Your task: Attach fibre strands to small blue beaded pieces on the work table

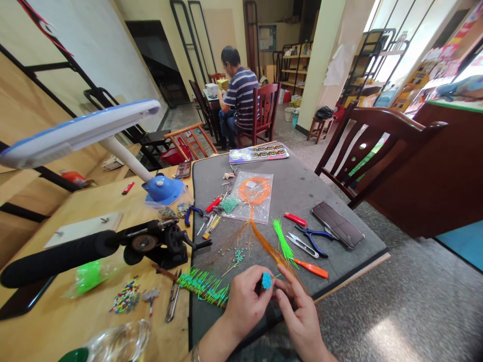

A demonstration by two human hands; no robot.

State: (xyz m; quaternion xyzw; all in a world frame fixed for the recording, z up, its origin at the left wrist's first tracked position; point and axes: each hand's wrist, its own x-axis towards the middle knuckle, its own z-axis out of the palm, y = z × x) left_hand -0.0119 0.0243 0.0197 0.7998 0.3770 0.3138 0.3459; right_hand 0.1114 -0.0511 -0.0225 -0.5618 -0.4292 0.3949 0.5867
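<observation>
My left hand [247, 294] is closed around a small cluster of bright blue beads [266, 280], its beaded end facing up. Close beside it, my right hand [298, 306] has bent fingers meeting the left fingertips; what they pinch is too small to make out. A thin green strand shows between the hands. Long orange-brown threads [264, 244] run from a plastic bag with a coil of orange cord [254, 191] down behind my right fingers. Left of my hands lies a row of green strands with blue tips [204, 285]. Loose turquoise beads [238, 255] are scattered above them.
On the grey mat [302, 186] are a green strand bundle [282, 239], thread snips [303, 245], blue-handled pliers [317, 240], an orange-handled tool [311, 268] and a phone case [337, 223]. A black clamp device [151, 241] and lamp [164, 188] stand left. A person [241, 95] sits beyond.
</observation>
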